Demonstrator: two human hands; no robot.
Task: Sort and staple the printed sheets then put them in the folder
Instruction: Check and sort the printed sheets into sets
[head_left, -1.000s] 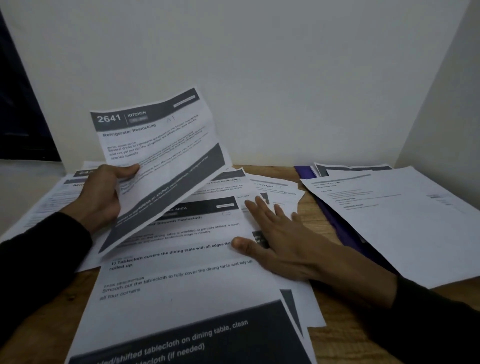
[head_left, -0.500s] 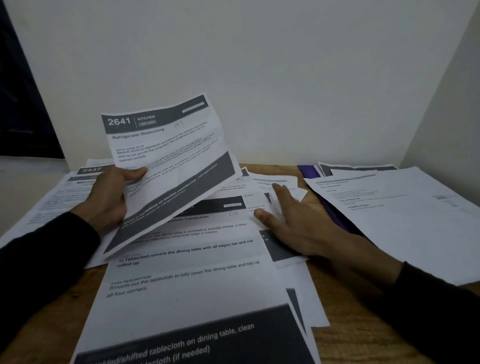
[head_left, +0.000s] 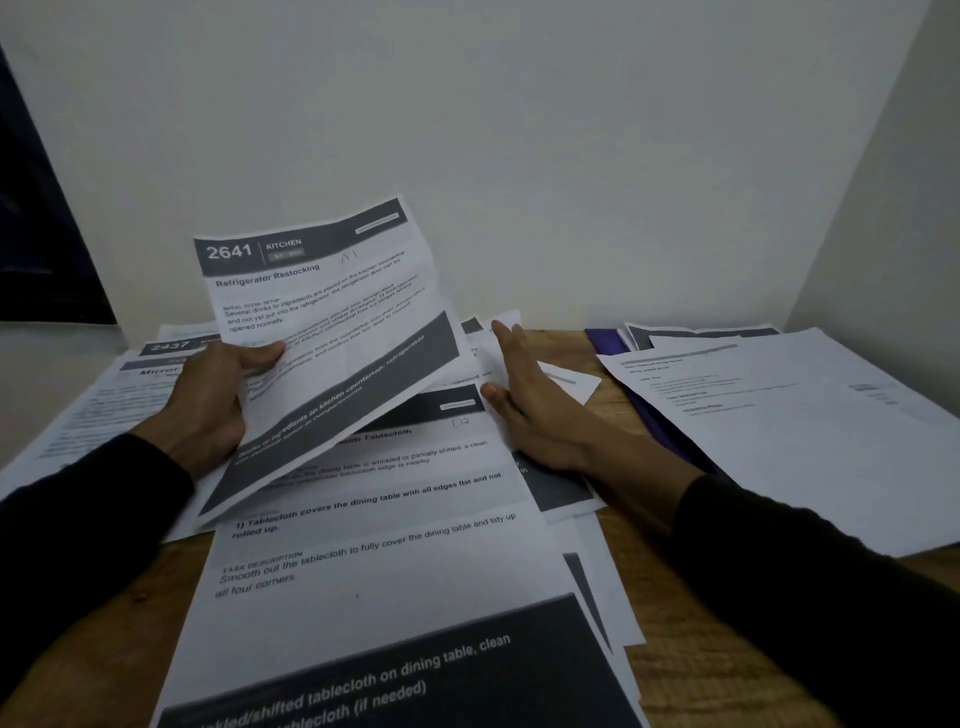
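Grip, left hand (head_left: 208, 400): thumb over the front, fingers behind, pinching the left edge of the raised sheet (head_left: 322, 338). Grip, right hand (head_left: 524, 400): spread, fingers straight and close together, resting edge-on among loose sheets.

Item 1, raised sheet: white paper, held tilted above the tablecloth sheet (head_left: 374, 561), its lower edge hanging just over that sheet's header. Dark header band reads "2641 KITCHEN"; title "Refrigerator Restocking"; small body text beneath; a broad dark band crosses the lower part. A faint handwritten mark sits right of the header.

Item 2, tablecloth sheet: lies flat on the tabletop (head_left: 727, 670), nearest the camera, the landmark for the rest. White, bold lines about a tablecloth and dining table, dark band along the near end. More sheets show beneath its right edge.

Item 3, scattered small sheets (head_left: 566, 382): behind the tablecloth sheet, touching the right hand's fingers.

Item 4, left pile (head_left: 104, 405): left of the tablecloth sheet, partly under the left hand; header "2437" readable, title starts "Mirror".

Item 5, right stack (head_left: 810, 431): right of the tablecloth sheet, well apart, white pages with faint print, lying over a purple folder (head_left: 608, 340) whose edge shows along the stack's left side.

Both sleeves black.
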